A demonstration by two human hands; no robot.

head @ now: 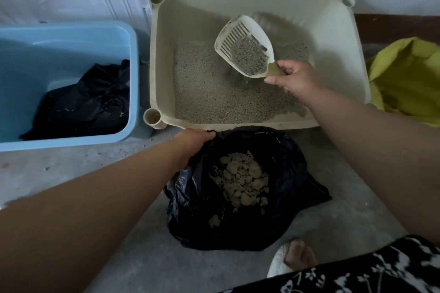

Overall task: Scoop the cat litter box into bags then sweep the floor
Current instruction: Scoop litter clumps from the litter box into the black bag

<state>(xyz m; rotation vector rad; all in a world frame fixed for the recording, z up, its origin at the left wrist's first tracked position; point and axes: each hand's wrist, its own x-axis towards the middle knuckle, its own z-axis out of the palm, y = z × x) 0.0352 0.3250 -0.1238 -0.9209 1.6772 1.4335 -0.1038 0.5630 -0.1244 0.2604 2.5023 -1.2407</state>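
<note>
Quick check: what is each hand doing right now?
Left hand: grips the rim of the black bag.
Right hand: grips the handle of the scoop, which holds litter.

The bag (289, 164) lies before the litter box (356, 59); a tub (71, 40) stands left. The scoop (258, 28) seemingly hangs over litter (214, 95)

Probably a home corner: litter box (357, 59) on concrete floor (71, 169).
</note>
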